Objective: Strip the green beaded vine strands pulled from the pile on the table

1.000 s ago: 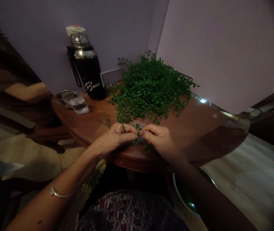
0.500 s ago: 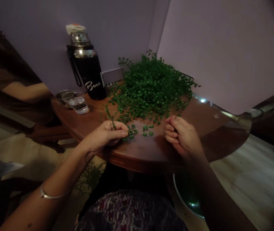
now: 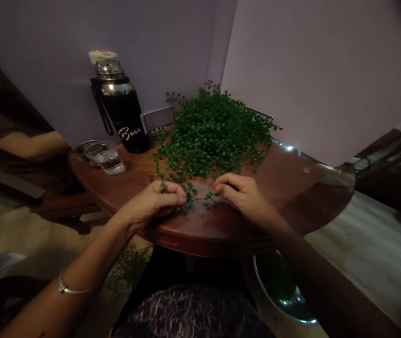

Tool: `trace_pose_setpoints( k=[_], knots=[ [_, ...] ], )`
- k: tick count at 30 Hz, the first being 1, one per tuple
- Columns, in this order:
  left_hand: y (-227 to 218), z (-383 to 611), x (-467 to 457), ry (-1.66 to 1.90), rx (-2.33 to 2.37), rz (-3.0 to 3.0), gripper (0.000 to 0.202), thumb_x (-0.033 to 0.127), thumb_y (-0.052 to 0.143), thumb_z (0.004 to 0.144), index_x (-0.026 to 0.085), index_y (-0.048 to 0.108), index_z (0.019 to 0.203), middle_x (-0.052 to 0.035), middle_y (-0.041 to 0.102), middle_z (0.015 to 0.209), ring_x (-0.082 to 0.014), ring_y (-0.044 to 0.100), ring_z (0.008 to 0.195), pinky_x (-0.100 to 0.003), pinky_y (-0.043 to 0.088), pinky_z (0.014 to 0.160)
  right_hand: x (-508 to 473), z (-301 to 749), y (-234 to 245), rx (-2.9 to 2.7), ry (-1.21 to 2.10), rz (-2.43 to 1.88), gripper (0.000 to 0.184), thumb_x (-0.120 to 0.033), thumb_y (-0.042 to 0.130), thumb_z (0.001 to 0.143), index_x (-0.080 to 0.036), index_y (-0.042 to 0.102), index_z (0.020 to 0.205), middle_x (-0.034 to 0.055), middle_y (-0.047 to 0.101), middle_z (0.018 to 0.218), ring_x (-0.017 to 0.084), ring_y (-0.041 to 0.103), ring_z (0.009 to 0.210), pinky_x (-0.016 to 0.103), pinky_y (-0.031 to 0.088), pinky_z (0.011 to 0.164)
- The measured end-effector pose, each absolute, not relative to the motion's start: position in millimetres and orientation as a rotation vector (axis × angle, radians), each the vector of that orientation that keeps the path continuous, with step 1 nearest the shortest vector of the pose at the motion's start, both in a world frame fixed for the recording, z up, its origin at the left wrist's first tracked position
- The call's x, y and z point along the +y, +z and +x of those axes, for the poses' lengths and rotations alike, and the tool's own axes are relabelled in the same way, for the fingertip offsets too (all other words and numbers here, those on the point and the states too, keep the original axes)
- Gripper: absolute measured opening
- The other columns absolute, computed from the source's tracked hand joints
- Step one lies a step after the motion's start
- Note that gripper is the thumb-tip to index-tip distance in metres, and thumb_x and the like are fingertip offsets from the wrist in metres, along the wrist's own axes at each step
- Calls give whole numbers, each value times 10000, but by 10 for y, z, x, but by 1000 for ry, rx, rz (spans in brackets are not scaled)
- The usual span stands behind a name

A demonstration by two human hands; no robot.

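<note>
A thin green sprig with small round leaves or berries stretches sideways over the front of the table. My left hand pinches its stem between thumb and forefinger, and another part of the stem rises behind the knuckles. Close to the sprig's right tip is my right hand, thumb and forefinger almost together and the other fingers curled. Whether it grips anything cannot be made out. Just beyond both hands lies a large heap of similar green sprigs.
The wooden table has a rounded edge. A black flask, a clear cup of water and a metal bowl stand at the left. Below right is a shiny basin with greens. Another person's arm shows at far left.
My right hand has moved left, from a fist apart from the sprig to beside its tip, with thumb and forefinger extended. My left hand keeps its pinch. The whole view has shifted slightly.
</note>
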State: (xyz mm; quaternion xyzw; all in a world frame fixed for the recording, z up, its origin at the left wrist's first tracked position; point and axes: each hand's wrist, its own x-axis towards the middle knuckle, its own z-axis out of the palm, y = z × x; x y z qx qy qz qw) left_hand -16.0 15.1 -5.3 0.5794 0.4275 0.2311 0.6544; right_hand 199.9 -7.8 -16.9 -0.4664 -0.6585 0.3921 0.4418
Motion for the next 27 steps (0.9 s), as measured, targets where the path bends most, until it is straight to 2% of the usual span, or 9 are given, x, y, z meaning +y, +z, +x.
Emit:
trace_pose_setpoints(
  k=[3, 11, 15, 18, 20, 23, 27],
  knots=[
    [-68, -167, 169, 509, 948, 1335, 150, 246, 594, 689, 127, 529, 625, 60, 314, 432, -29, 215, 375, -188, 102, 375, -64, 1973, -154, -1956, 822, -1106, 79, -225, 593, 764, -168, 642, 739, -13, 625, 714, 96, 548, 690, 193, 400, 646],
    [-90, -176, 140, 475, 926, 1421, 177, 287, 574, 723, 130, 517, 666, 77, 284, 435, -30, 214, 379, -177, 120, 380, -138, 1894, -187, -1999, 432, -1237, 154, -180, 530, 811, -144, 564, 665, -18, 551, 597, 83, 498, 576, 195, 358, 573],
    [-123, -154, 104, 484, 863, 1523, 199, 309, 559, 740, 126, 524, 669, 57, 342, 489, -39, 273, 424, -174, 170, 403, -216, 1835, -262, -1990, 186, -1279, 209, -212, 469, 845, -147, 538, 659, 7, 527, 608, 106, 481, 591, 238, 354, 603],
    [-150, -180, 97, 487, 845, 1547, 209, 316, 573, 726, 123, 532, 657, 46, 366, 510, -47, 295, 450, -177, 192, 420, -195, 1931, -288, -1786, 236, -1334, 171, -206, 484, 820, -159, 540, 665, -8, 510, 587, 102, 476, 573, 235, 361, 575],
    [-162, -244, 102, 506, 886, 1485, 211, 323, 603, 697, 125, 539, 663, 50, 353, 495, -46, 278, 435, -180, 177, 412, -168, 2111, -263, -1484, 357, -1379, 124, -209, 509, 789, -169, 540, 675, -30, 468, 547, 89, 439, 508, 220, 350, 497],
    [-176, -373, 114, 592, 965, 1322, 211, 330, 631, 673, 142, 538, 689, 67, 299, 462, -38, 222, 404, -180, 128, 398, -205, 2500, -177, -1022, 634, -1271, 122, -238, 564, 747, -181, 498, 661, -60, 364, 504, 54, 318, 404, 170, 236, 357],
    [-170, -448, 100, 632, 1037, 1249, 207, 327, 646, 674, 159, 525, 673, 66, 295, 454, -34, 220, 395, -176, 115, 391, -468, 3075, -167, -751, 738, -1050, 188, -170, 640, 676, -186, 457, 637, -61, 345, 528, 28, 266, 388, 127, 137, 312]
  ],
)
